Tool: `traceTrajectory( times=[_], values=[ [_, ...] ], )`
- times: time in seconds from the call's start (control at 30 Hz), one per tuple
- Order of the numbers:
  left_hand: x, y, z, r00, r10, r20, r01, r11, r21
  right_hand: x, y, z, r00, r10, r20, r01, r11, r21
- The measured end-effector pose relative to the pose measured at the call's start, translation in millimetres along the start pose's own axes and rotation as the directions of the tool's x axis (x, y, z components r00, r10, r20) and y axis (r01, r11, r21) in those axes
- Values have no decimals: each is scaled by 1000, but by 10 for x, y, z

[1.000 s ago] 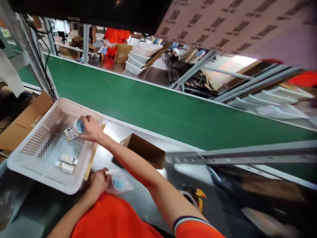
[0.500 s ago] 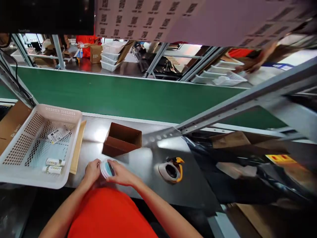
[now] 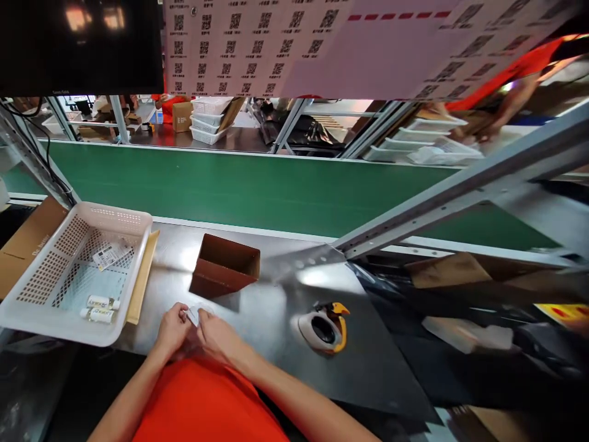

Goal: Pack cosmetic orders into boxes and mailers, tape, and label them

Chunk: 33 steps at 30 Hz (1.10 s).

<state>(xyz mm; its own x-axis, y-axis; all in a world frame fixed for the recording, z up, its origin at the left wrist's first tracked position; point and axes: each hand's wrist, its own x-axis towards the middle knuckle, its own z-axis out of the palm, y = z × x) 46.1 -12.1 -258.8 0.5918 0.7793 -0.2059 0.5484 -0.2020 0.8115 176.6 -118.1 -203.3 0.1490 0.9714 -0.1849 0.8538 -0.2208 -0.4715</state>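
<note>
Close to my body, at the table's near edge, both hands pinch a small whitish item (image 3: 193, 315) that seems wrapped in clear plastic; the fingers cover much of it. My left hand (image 3: 172, 329) is closed on its left side. On its right side my right hand (image 3: 217, 336) is closed, thumb and fingers together. Just beyond the hands stands an open brown cardboard box (image 3: 221, 281). To the left, a white plastic basket (image 3: 109, 334) holds two small labelled tubes (image 3: 100, 315) and a clear bag with a printed label (image 3: 110, 254).
A tape dispenser (image 3: 322, 331) with yellow parts lies right of the hands. A yellowish padded envelope (image 3: 142, 276) leans along the basket. Behind the metal table runs a green conveyor belt (image 3: 230, 190). A slanted metal post (image 3: 414, 202) rises at right. Co-workers' arms show beyond.
The round, pale-blue-topped item in my hands has been turned, so a thin whitish side shows now. My fingers have closed nearer together. The view has tilted slightly upward.
</note>
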Motion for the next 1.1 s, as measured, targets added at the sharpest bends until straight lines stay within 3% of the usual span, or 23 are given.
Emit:
traceTrajectory(
  times=[0.13,0.27,0.37,0.47,0.53,0.63,0.73,0.8,0.9,0.97,1.1],
  values=[
    [-37,-110,158,999,-42,13,44,983,-176,-76,68,4,1000,-20,-24,22,995,98],
    [-13,-116,206,988,-151,-43,112,870,-480,-145,142,70,997,-76,-28,79,987,140],
    [26,-77,172,970,-236,-62,156,795,-586,-148,242,165,988,-39,-148,72,971,228],
    [49,-80,129,961,-268,-72,190,823,-535,-118,381,239,932,-52,-360,183,923,340],
    [52,-112,110,963,-257,-87,184,856,-484,-103,468,254,911,-121,-394,264,905,334],
    [40,-161,99,970,-219,-104,160,901,-403,-114,535,235,932,-238,-272,296,934,199],
    [12,-159,103,982,-156,-107,122,954,-272,-135,508,216,973,-196,-120,207,975,83],
    [-15,-128,110,986,-115,-120,90,977,-193,-126,462,233,989,-103,-109,111,991,71],
    [-61,-74,117,988,-74,-134,55,988,-144,-81,409,311,982,-25,-189,32,999,29],
    [-85,-61,104,988,-63,-140,43,989,-141,-63,410,381,976,-101,-195,97,995,-29],
    [-100,-99,19,979,-53,-197,28,991,-129,-124,499,464,927,-355,-116,349,934,-69]
  ],
)
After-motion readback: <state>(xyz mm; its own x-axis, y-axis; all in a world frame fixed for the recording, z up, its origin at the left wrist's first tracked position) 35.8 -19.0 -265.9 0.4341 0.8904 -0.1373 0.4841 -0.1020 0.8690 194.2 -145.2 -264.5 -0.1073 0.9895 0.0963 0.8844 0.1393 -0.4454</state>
